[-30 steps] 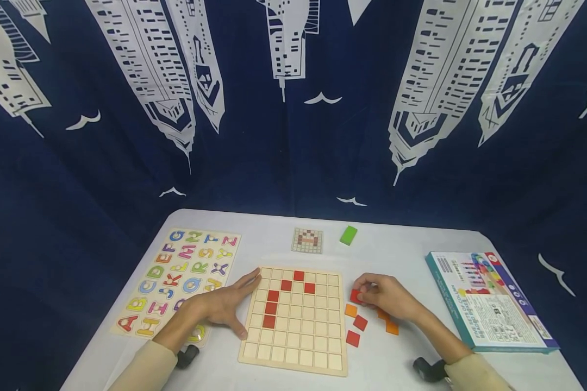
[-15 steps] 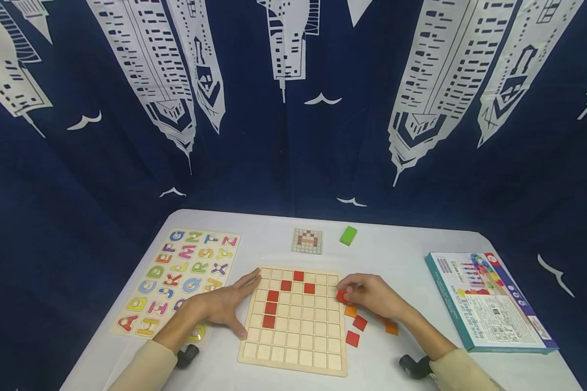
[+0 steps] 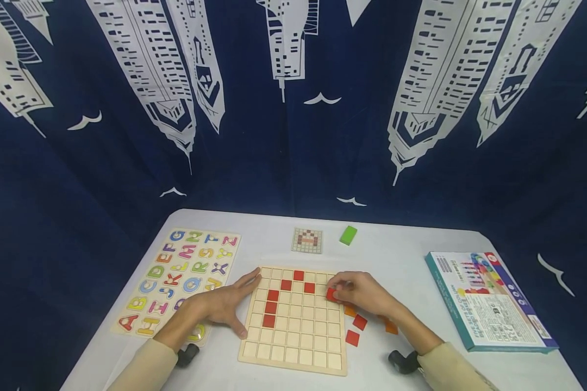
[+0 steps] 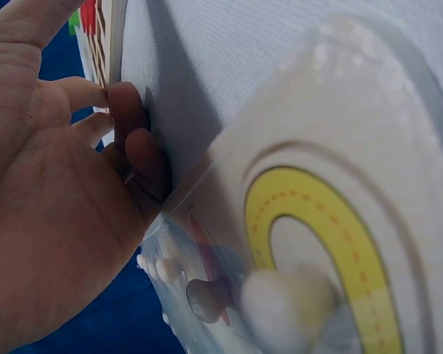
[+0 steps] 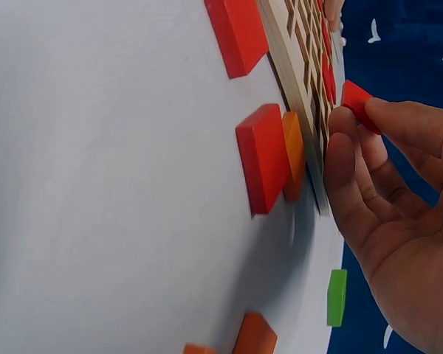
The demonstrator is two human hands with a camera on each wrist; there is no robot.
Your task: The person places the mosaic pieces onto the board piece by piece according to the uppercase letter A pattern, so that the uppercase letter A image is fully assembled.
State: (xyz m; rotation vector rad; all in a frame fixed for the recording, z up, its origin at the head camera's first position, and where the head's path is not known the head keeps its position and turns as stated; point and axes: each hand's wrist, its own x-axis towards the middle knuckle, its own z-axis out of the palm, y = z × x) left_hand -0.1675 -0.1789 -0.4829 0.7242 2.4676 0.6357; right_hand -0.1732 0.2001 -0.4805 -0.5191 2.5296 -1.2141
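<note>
A wooden grid board (image 3: 293, 339) lies mid-table with several red square tiles (image 3: 270, 308) set in its cells. My right hand (image 3: 363, 290) pinches another red tile (image 3: 331, 295) between thumb and fingers, over the board's right side; the right wrist view shows this pinched tile (image 5: 359, 105) tilted. My left hand (image 3: 223, 305) spreads along the board's left edge, thumb and fingers straight at the rim. In the left wrist view the left hand (image 4: 66, 169) shows its palm, close beside the letter board (image 4: 317, 103).
Loose red tiles (image 3: 353, 338) and orange tiles (image 3: 391, 327) lie right of the board, some partly hidden by the right hand. A small pattern card (image 3: 307, 240) and a green block (image 3: 348, 235) sit behind it. The alphabet puzzle (image 3: 149, 287) is at left, a flat box (image 3: 491, 301) at right.
My right hand has moved left with the red tile, from beside the board to over its right columns. The left hand has stayed at the board's edge.
</note>
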